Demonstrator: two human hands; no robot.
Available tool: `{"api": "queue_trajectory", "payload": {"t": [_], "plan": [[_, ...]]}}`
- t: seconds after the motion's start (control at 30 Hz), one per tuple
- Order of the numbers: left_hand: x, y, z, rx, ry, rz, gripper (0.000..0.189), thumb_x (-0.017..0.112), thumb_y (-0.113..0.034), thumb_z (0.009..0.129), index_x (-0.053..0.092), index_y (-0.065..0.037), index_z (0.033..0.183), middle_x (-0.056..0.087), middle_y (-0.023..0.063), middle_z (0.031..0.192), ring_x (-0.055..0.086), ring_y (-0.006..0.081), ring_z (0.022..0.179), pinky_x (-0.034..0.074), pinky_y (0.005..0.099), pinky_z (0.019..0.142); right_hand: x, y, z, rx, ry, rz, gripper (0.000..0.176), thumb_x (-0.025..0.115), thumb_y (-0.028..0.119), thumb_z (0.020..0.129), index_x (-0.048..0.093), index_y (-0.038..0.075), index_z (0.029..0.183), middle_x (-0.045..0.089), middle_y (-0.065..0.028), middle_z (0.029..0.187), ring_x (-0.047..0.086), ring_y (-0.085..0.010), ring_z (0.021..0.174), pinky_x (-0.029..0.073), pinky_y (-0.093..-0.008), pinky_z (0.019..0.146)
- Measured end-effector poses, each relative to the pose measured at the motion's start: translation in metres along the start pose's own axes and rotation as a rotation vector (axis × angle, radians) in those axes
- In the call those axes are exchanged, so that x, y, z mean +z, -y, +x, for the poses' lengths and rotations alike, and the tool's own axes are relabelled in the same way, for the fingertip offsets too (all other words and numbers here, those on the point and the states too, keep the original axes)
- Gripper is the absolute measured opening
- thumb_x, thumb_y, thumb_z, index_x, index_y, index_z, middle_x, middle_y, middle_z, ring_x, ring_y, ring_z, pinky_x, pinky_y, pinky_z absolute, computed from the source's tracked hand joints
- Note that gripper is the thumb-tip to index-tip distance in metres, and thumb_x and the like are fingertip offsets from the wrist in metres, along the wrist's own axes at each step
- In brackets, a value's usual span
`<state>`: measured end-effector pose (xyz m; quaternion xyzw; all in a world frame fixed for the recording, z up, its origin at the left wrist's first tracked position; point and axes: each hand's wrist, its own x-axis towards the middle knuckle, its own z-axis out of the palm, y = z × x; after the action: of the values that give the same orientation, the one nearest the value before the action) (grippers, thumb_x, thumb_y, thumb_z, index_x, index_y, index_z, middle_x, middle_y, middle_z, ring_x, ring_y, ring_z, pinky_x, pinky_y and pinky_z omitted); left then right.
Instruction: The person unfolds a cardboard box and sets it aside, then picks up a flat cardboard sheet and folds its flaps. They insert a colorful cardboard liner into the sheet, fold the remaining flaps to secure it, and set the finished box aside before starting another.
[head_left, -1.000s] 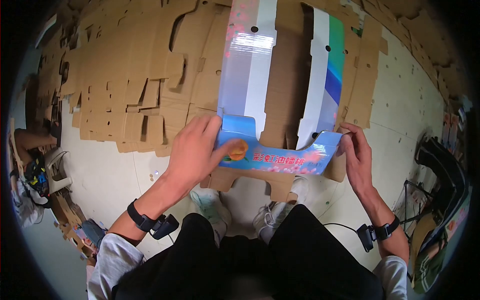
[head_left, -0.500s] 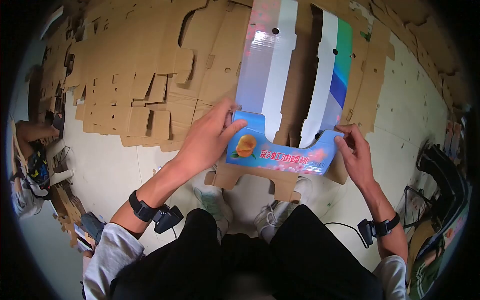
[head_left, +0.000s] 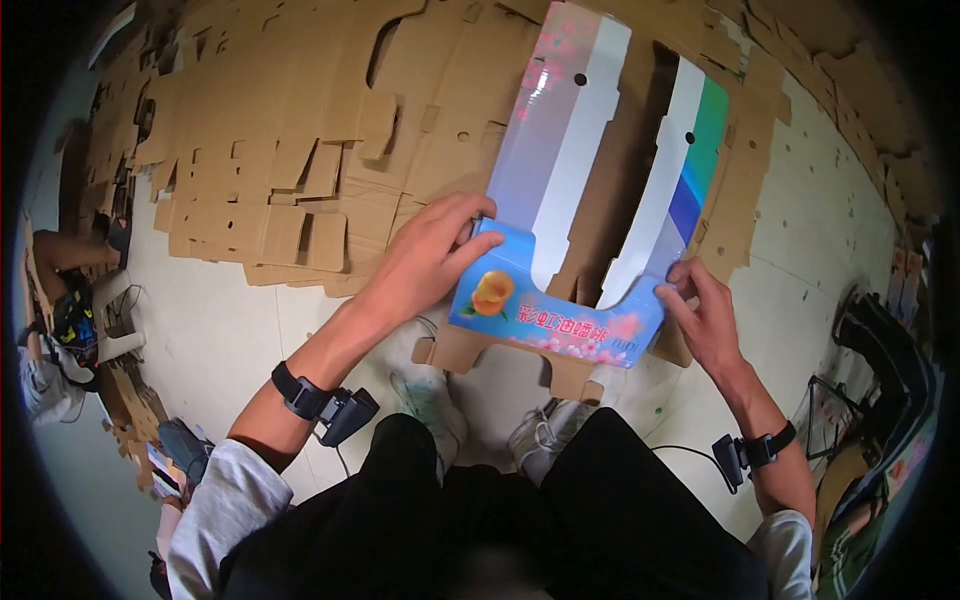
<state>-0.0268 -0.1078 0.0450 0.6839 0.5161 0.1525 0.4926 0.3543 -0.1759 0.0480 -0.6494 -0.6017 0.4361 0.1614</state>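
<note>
A printed cardboard box [head_left: 560,310] is in front of me, its blue end panel with a peach picture and red lettering nearest my legs. Two long side flaps, one pink-lilac and white, one white, green and blue, run away from me with a brown gap between them. My left hand [head_left: 432,248] pinches the panel's left upper corner between thumb and fingers. At the right upper corner, my right hand [head_left: 702,308] grips the edge with thumb and fingertips. Brown flaps stick out below the panel.
Flat brown cardboard sheets [head_left: 250,110] lie spread over the floor beyond and to the left. My shoes [head_left: 548,430] are below the box. Another person's arm [head_left: 75,250] shows at far left. A black curved object [head_left: 885,350] stands at far right.
The box has tilted, its far end shifting right and its right front corner dropping slightly toward me. Both hands have kept hold, and my right hand has moved slightly left and down.
</note>
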Motion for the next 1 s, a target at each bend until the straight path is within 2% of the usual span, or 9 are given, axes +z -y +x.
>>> {"api": "queue_trajectory", "payload": {"t": [0.1, 0.2, 0.4, 0.6, 0.7, 0.77, 0.83, 0.9, 1.0], "plan": [[0.015, 0.007, 0.001, -0.059, -0.141, -0.147, 0.051, 0.072, -0.020, 0.102, 0.050, -0.004, 0.146, 0.054, 0.0058, 0.096, 0.052, 0.0173, 0.083, 0.048, 0.0329, 0.080, -0.001, 0.010, 0.007, 0.072, 0.019, -0.087, 0.029, 0.078, 0.018, 0.099, 0.054, 0.001, 0.106, 0.061, -0.0133, 0.083, 0.060, -0.0222, 0.073, 0.052, -0.0364, 0.070], [0.010, 0.003, 0.001, -0.200, -0.022, -0.149, 0.059, 0.069, -0.019, 0.105, 0.042, -0.005, 0.154, 0.060, 0.0088, 0.114, 0.059, 0.0197, 0.102, 0.050, 0.0343, 0.095, 0.002, 0.010, 0.011, 0.027, -0.008, -0.145, 0.030, 0.076, 0.018, 0.100, 0.052, 0.002, 0.106, 0.061, -0.0145, 0.083, 0.060, -0.0234, 0.071, 0.051, -0.0382, 0.068], [0.031, 0.020, -0.012, -0.090, -0.050, -0.221, 0.069, 0.066, -0.023, 0.106, 0.030, -0.004, 0.162, 0.055, 0.0237, 0.148, 0.058, 0.0351, 0.135, 0.043, 0.0427, 0.117, 0.000, 0.015, 0.007, -0.057, -0.026, -0.143, 0.029, 0.075, 0.021, 0.101, 0.054, 0.001, 0.097, 0.059, -0.0151, 0.074, 0.060, -0.0246, 0.064, 0.051, -0.0386, 0.063], [-0.012, -0.010, -0.071, -0.374, 0.449, -0.269, 0.090, 0.059, -0.040, 0.109, 0.002, -0.003, 0.169, 0.059, 0.0357, 0.142, 0.063, 0.0413, 0.130, 0.047, 0.0480, 0.114, -0.001, 0.011, -0.025, -0.325, 0.076, -0.160, 0.035, 0.076, 0.017, 0.097, 0.055, 0.004, 0.072, 0.057, -0.0100, 0.061, 0.057, -0.0278, 0.051, 0.047, -0.0383, 0.054], [-0.046, -0.012, -0.073, -0.393, 0.671, 0.237, 0.084, 0.061, -0.044, 0.108, 0.016, -0.002, 0.166, 0.066, 0.0334, 0.134, 0.069, 0.0415, 0.122, 0.052, 0.0445, 0.108, -0.014, 0.025, -0.003, -0.694, 0.106, -0.515, 0.031, 0.078, 0.020, 0.094, 0.060, 0.008, 0.072, 0.055, -0.0083, 0.060, 0.055, -0.0305, 0.050, 0.050, -0.0406, 0.054], [-0.065, -0.024, -0.039, -0.298, 0.284, 0.460, 0.074, 0.062, -0.046, 0.106, 0.036, -0.002, 0.159, 0.069, 0.0302, 0.130, 0.071, 0.0407, 0.115, 0.054, 0.0434, 0.103, -0.018, 0.033, 0.028, -0.731, 0.020, -0.635, 0.025, 0.077, 0.023, 0.095, 0.064, 0.007, 0.081, 0.058, -0.0103, 0.071, 0.059, -0.0314, 0.058, 0.052, -0.0426, 0.058], [-0.076, -0.031, 0.018, -0.245, -0.085, 0.265, 0.065, 0.065, -0.045, 0.104, 0.052, -0.003, 0.151, 0.068, 0.0270, 0.135, 0.071, 0.0414, 0.113, 0.055, 0.0471, 0.101, -0.017, 0.052, 0.065, -0.642, -0.129, -0.599, 0.024, 0.077, 0.027, 0.095, 0.067, 0.006, 0.102, 0.064, -0.0156, 0.097, 0.065, -0.0348, 0.081, 0.056, -0.0457, 0.072], [-0.070, -0.069, 0.060, -0.023, -0.179, 0.240, 0.066, 0.067, -0.042, 0.104, 0.053, -0.002, 0.154, 0.063, 0.0267, 0.143, 0.062, 0.0395, 0.132, 0.048, 0.0444, 0.113, -0.016, 0.070, 0.102, -0.574, -0.222, -0.549, 0.040, 0.076, 0.032, 0.095, 0.067, 0.006, 0.123, 0.064, -0.0198, 0.120, 0.066, -0.0395, 0.105, 0.056, -0.0480, 0.088], [-0.019, -0.045, 0.109, 0.161, -0.235, 0.525, 0.068, 0.073, -0.042, 0.096, 0.057, 0.000, 0.149, 0.063, 0.0232, 0.144, 0.058, 0.0395, 0.135, 0.047, 0.0453, 0.114, -0.002, 0.073, 0.141, -0.477, -0.233, -0.513, 0.056, 0.072, 0.038, 0.095, 0.063, 0.007, 0.139, 0.062, -0.0221, 0.137, 0.061, -0.0439, 0.123, 0.052, -0.0487, 0.104]]}}
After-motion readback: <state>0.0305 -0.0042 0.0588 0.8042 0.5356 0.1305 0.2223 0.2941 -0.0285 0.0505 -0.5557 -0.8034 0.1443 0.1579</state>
